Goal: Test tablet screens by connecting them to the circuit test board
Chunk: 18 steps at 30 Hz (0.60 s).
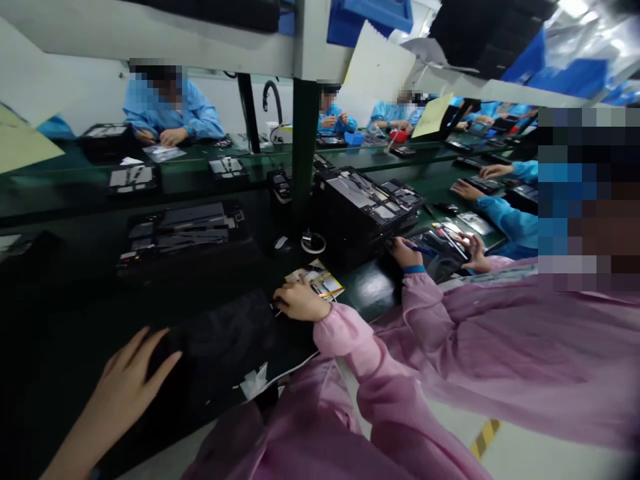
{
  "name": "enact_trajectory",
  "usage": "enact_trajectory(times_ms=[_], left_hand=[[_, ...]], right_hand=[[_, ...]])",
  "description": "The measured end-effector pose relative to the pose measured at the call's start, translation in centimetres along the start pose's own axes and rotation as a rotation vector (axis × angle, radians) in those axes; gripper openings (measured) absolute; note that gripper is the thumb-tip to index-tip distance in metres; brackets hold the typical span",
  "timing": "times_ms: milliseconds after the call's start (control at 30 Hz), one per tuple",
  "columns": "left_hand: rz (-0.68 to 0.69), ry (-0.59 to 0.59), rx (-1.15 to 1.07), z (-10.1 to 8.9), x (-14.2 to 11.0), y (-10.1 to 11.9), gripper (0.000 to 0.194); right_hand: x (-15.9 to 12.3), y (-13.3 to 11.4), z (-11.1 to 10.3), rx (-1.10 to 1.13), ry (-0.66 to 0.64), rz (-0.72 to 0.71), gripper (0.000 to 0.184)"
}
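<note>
A dark, flat, screen-like panel (227, 340) lies on the green bench in front of me. My left hand (135, 373) is at its left side with the fingers stretched and the thumb apart; the dark surface hides whether it touches the edge. At the panel's upper right corner, my right hand (303, 300) is closed, fingers bent and pressed down. What those fingertips hold is too small to make out. Just behind the right hand, a yellow-and-white printed card (330, 283) lies on the bench, partly covered by it.
Stacked black device parts (370, 200) stand behind my right hand, with another stack (185, 230) at the left. A green post (304, 147) rises between them. Crumpled clear film (255, 381) lies at the bench edge. Close on my right, a co-worker in pink (500, 333) handles a dark panel.
</note>
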<state>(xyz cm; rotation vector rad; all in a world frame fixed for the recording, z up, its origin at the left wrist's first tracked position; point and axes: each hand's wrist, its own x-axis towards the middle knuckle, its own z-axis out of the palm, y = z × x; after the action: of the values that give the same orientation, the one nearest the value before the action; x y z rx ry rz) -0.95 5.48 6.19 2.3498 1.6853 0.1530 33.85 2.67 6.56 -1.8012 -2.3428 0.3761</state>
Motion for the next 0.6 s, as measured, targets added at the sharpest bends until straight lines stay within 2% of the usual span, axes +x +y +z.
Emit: enact_trajectory(times_ms=[100, 167, 233, 300, 367, 433, 500, 600], left_hand=[[0.25, -0.028, -0.149, -1.9, 2.1, 6.0, 0.05], [0.439, -0.053, -0.195, -2.0, 3.9, 10.8, 0.039], [0.603, -0.085, -0.194, -1.1, 6.1, 15.2, 0.033], [0.665, -0.139, -0.178, 0.7, 8.3, 18.6, 0.028], [0.673, -0.236, -0.25, 2.6, 10.1, 20.4, 0.024], [0.681, -0.34, -0.347, 4.2, 11.1, 21.0, 0.021], [0.679, -0.426, -0.452, 5.2, 11.6, 20.8, 0.021], [0.626, -0.469, -0.603, 5.7, 11.7, 19.9, 0.023]], right_hand=[[-0.3, 2.5, -1.8, 0.055, 0.013, 0.04, 0.015], [-0.6, 3.9, -2.7, 0.134, 0.046, 0.053, 0.016], [-1.0, 4.9, -3.0, 0.264, 0.083, 0.073, 0.019], [-1.6, 5.4, -2.5, 0.401, 0.13, 0.122, 0.021], [-2.2, 5.7, -1.6, 0.508, 0.183, 0.174, 0.022], [-2.7, 5.9, -0.4, 0.597, 0.232, 0.196, 0.026], [-3.1, 6.1, 0.5, 0.68, 0.257, 0.189, 0.031], [-3.3, 6.2, 0.9, 0.696, 0.272, 0.164, 0.025]])
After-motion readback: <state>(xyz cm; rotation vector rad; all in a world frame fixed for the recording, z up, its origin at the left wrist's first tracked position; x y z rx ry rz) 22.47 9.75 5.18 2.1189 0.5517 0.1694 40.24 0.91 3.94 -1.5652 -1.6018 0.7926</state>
